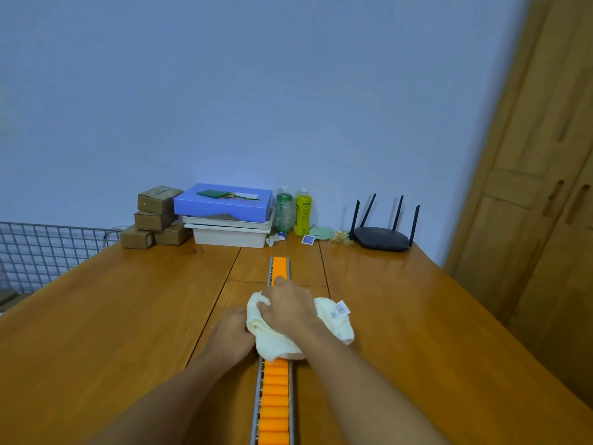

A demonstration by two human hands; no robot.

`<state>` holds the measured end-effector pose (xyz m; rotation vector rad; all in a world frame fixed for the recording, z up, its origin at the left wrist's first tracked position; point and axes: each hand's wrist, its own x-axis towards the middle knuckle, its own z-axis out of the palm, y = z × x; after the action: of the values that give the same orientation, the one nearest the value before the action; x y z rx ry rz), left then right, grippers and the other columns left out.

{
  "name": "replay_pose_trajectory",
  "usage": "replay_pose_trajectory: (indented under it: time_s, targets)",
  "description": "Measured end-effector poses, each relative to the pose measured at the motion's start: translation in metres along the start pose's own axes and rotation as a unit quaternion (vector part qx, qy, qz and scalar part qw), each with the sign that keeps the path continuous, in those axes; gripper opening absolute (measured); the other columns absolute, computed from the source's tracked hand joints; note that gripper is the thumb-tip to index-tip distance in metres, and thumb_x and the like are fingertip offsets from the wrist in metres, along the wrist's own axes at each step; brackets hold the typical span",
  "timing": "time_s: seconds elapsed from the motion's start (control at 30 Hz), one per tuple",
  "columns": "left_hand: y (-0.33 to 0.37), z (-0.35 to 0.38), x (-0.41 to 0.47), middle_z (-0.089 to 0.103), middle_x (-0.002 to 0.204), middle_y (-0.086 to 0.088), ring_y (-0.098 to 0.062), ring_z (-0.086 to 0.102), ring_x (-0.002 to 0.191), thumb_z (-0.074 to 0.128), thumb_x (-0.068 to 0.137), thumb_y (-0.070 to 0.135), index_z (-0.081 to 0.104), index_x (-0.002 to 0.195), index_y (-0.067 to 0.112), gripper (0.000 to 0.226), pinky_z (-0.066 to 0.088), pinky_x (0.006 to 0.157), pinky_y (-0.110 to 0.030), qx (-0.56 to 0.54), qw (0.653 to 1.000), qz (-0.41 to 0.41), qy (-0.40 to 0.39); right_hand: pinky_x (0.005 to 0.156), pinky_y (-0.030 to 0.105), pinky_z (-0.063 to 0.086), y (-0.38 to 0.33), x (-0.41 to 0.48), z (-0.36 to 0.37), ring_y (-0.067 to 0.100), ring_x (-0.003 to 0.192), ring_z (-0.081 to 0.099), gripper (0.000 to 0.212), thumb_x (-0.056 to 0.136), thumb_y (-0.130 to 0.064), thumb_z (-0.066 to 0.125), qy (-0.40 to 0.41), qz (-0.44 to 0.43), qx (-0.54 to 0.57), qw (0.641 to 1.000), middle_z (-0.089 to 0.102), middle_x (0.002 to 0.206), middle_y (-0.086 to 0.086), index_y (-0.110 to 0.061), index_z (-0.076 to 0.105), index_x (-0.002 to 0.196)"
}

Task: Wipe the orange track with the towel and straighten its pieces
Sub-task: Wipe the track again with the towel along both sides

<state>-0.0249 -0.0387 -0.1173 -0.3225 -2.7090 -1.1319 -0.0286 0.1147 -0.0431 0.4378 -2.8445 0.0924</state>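
The orange track, a row of orange rollers in a metal rail, runs straight away from me down the middle of the wooden table. A cream towel lies bunched over the track's middle. My right hand presses on top of the towel and grips it, with fingertips reaching onto the far rollers. My left hand rests at the track's left side, touching the towel's edge. The stretch of track under the towel is hidden.
At the table's far edge stand brown cardboard boxes, a blue box on white trays, two bottles, and a black router. A wire rack is on the left, a wooden wardrobe on the right.
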Motion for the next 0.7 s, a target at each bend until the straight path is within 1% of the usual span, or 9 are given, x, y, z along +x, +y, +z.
replay_pose_trajectory:
  time_s: [0.07,0.13,0.2,0.23,0.3,0.4,0.5,0.6,0.7]
  targets:
    - [0.000,-0.003,-0.006,0.057,0.062,0.005,-0.009,0.047,0.057,0.058,0.093,0.021,0.052,0.059,0.024,0.035,0.034,0.055,-0.031,0.015,1.000,0.020,0.001,0.075,0.039,0.043,-0.002,-0.005,0.009,0.030,0.113,0.054,0.042,0.105,-0.043,0.045,-0.010,-0.002,-0.016,1.000,0.054,0.125,0.008,-0.018,0.064,0.133]
    - [0.001,-0.007,-0.011,0.058,0.067,-0.002,-0.012,0.045,0.061,0.060,0.096,0.013,0.056,0.062,0.014,0.033,0.031,0.057,-0.029,0.038,0.999,0.017,-0.004,0.078,0.040,0.046,-0.001,-0.010,0.013,0.030,0.117,0.052,0.042,0.105,-0.043,0.045,-0.007,0.003,-0.013,1.000,0.054,0.127,0.008,-0.020,0.061,0.136]
    - [-0.001,-0.011,-0.012,0.062,0.075,-0.009,-0.020,0.051,0.070,0.059,0.095,0.013,0.064,0.072,0.002,0.026,0.038,0.062,-0.033,0.051,0.999,0.000,-0.006,0.080,0.041,0.048,0.002,-0.014,0.012,0.030,0.118,0.052,0.041,0.104,-0.043,0.046,-0.003,0.005,-0.011,1.000,0.054,0.127,0.008,-0.021,0.061,0.135]
    - [-0.001,-0.013,-0.012,0.063,0.079,-0.008,-0.022,0.054,0.075,0.058,0.096,0.015,0.066,0.077,0.001,0.025,0.043,0.066,-0.037,0.058,0.998,-0.007,-0.007,0.080,0.041,0.049,0.003,-0.015,0.011,0.030,0.117,0.052,0.041,0.104,-0.043,0.046,-0.002,0.007,-0.011,1.000,0.054,0.127,0.007,-0.021,0.062,0.135]
    - [0.001,-0.016,-0.014,0.065,0.084,-0.005,-0.020,0.058,0.081,0.057,0.098,0.018,0.070,0.082,0.004,0.025,0.050,0.073,-0.041,0.074,0.997,-0.012,-0.008,0.081,0.041,0.049,0.008,-0.020,0.010,0.029,0.118,0.052,0.041,0.104,-0.044,0.046,-0.003,0.016,-0.003,1.000,0.054,0.128,0.007,-0.022,0.062,0.136]
    - [0.011,-0.015,-0.016,0.068,0.088,-0.006,-0.018,0.060,0.084,0.057,0.099,0.020,0.073,0.085,0.006,0.025,0.052,0.078,-0.042,0.093,0.996,-0.005,-0.014,0.084,0.041,0.049,0.017,-0.028,0.011,0.028,0.119,0.053,0.042,0.104,-0.044,0.045,0.003,0.043,0.018,0.999,0.055,0.131,0.008,-0.023,0.062,0.136]
    - [0.021,-0.012,-0.019,0.066,0.088,-0.001,-0.015,0.060,0.082,0.057,0.099,0.025,0.073,0.084,0.013,0.024,0.053,0.076,-0.038,0.101,0.995,-0.004,-0.022,0.082,0.039,0.050,0.025,-0.037,0.010,0.027,0.115,0.055,0.041,0.104,-0.045,0.045,0.006,0.067,0.026,0.997,0.056,0.127,0.007,-0.024,0.062,0.135]
    - [0.031,-0.009,-0.024,0.066,0.090,0.001,-0.015,0.063,0.083,0.057,0.100,0.024,0.072,0.087,0.014,0.022,0.055,0.075,-0.035,0.095,0.995,-0.010,-0.026,0.082,0.039,0.052,0.034,-0.046,0.008,0.025,0.112,0.056,0.041,0.104,-0.045,0.045,0.007,0.073,0.013,0.997,0.057,0.124,0.005,-0.024,0.063,0.134]
    - [0.035,-0.006,-0.028,0.069,0.090,0.000,-0.017,0.066,0.085,0.058,0.101,0.024,0.073,0.090,0.015,0.021,0.057,0.079,-0.038,0.078,0.996,-0.020,-0.025,0.079,0.036,0.049,0.042,-0.055,0.006,0.024,0.109,0.058,0.042,0.104,-0.045,0.045,0.004,0.077,0.000,0.997,0.058,0.124,0.005,-0.024,0.060,0.138]
